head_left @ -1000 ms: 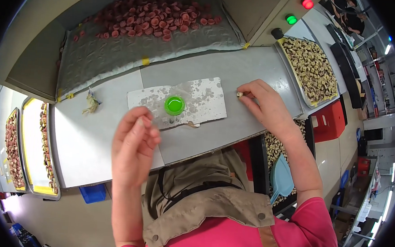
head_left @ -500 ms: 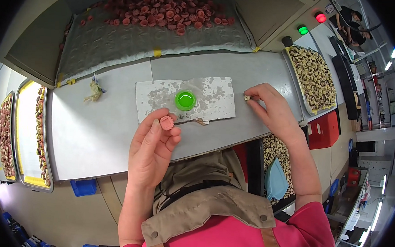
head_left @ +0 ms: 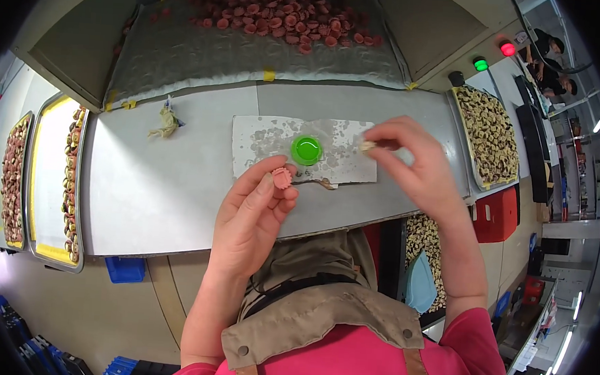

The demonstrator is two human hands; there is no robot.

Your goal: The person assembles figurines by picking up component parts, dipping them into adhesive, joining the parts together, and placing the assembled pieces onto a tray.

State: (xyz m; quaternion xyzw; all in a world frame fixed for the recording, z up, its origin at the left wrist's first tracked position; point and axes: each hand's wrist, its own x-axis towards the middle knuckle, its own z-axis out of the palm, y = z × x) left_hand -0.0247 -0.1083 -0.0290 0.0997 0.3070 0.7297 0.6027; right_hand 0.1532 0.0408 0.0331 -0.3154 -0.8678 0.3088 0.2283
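Well out to the left of the left hand, a long metal tray carries a row of small pieces down its right side. Nearer that hand, beyond it and to its left, a crumpled pale scrap lies on the worktop. Straight beyond it, farther off, spreads a heap of pink cups.

The left hand itself grasps a pink scalloped shell by the edge between thumb and fingers, the other fingers loosely curled. The shell is roundish, with no clear long axis, and its hollow seems to face up toward the head. Just past these fingertips, slightly right, a green dish stands on the white board.

The right hand pinches a small pale piece between thumb and forefinger, over the board's right part; its long axis is too small to judge. From this pinch the shell lies leftward and somewhat closer to the body, a gap apart, with the fingertips pointing roughly its way. The dish sits between the two grips, nearer the left hand.

Below the right forearm lies a blue scoop; right of that hand, a tray of pieces.
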